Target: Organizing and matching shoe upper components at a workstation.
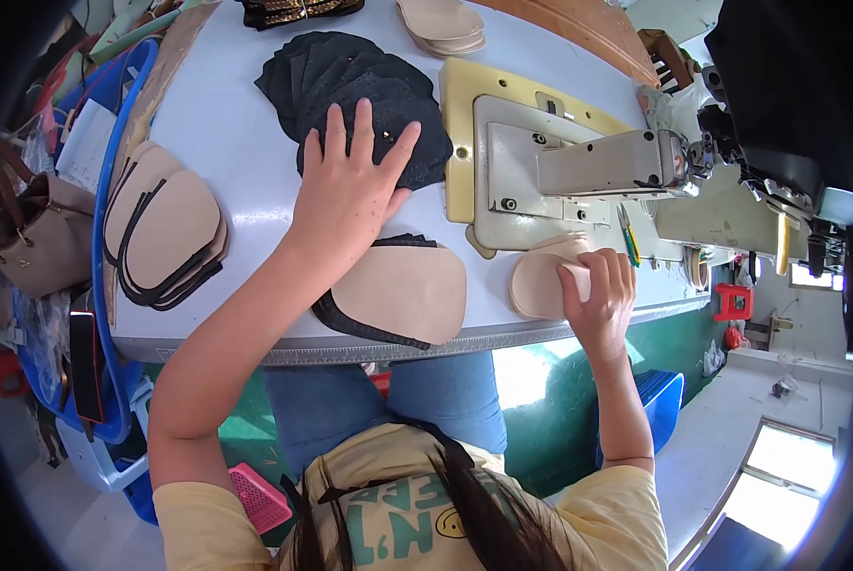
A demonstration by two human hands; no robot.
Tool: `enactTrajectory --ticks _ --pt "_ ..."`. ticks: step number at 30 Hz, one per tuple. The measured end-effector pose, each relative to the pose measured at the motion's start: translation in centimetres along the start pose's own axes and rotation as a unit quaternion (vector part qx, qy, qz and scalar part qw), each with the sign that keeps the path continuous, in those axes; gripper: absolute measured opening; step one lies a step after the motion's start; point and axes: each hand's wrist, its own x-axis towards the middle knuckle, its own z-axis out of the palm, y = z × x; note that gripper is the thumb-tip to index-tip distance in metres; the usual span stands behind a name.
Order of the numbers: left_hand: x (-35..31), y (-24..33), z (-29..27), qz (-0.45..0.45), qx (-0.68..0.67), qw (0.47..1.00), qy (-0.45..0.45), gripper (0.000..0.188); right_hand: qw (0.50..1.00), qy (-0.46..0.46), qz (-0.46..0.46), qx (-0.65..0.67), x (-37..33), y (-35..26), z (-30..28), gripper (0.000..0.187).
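My left hand [352, 181] lies with spread fingers on a fanned pile of black fabric pieces [341, 71]. My right hand [599, 290] is closed at the edge of a small stack of rounded beige pieces [539, 281], thumb and fingers pinching the upper part. Just below my left hand, a beige panel [412, 290] with a black strip along its edge rests near the table's front. Further left sits a pile of similar beige panels [174, 224] edged in black.
A sewing machine [602, 164] with a cream base stands right of the black pile. Green-handled snips [629, 236] lie beside it. More beige pieces [441, 24] are at the back. A blue bin [127, 114] and a brown handbag [50, 233] are at left. A ruler strip [284, 350] runs along the table's front edge.
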Motion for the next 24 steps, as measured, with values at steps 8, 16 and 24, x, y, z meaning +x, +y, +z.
enactTrajectory --ticks 8,16,24 --pt "-0.5 -2.4 -1.0 0.044 -0.062 0.997 -0.014 0.053 0.967 -0.139 0.036 0.209 -1.2 -0.4 -2.0 0.023" --pt "-6.6 1.6 -6.1 0.193 -0.220 0.951 -0.102 0.061 0.776 -0.359 -0.022 0.519 0.4 -0.3 -5.9 0.017" --pt "-12.9 1.8 -4.9 0.074 -0.229 0.965 0.101 0.047 0.732 -0.141 0.248 0.618 0.2 -3.0 -2.0 0.017"
